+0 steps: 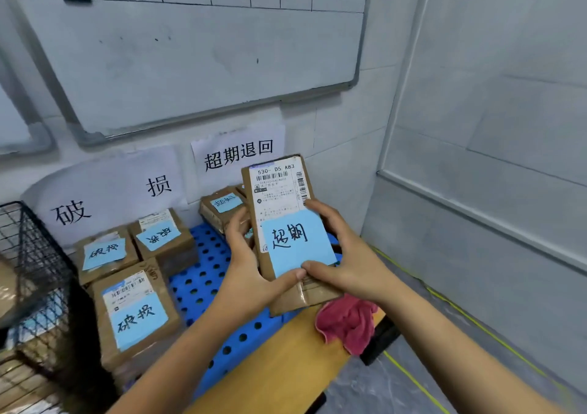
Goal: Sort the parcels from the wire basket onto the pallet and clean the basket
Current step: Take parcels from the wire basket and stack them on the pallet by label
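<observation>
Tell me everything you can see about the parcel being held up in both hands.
The held parcel is a flat brown cardboard box, roughly upright, tilted slightly left. A white shipping label with barcodes covers its upper face; a blue note handwritten 超期 covers the lower. Clear tape crosses its bottom end. The left hand and right hand grip its sides, thumbs on the note's lower edge, above the blue pallet.

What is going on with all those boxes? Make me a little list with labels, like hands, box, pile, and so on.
held box: brown parcel with a blue note reading 超期, held up over the pallet
left hand: grips the parcel's left edge
right hand: grips its right edge
pallet: blue, with round holes
left pile: three boxes with blue notes reading 破损, under the wall sign 破损
back pile: box under the sign 超期退回
basket: black wire, far left
cloth: pink, below the held parcel
</observation>
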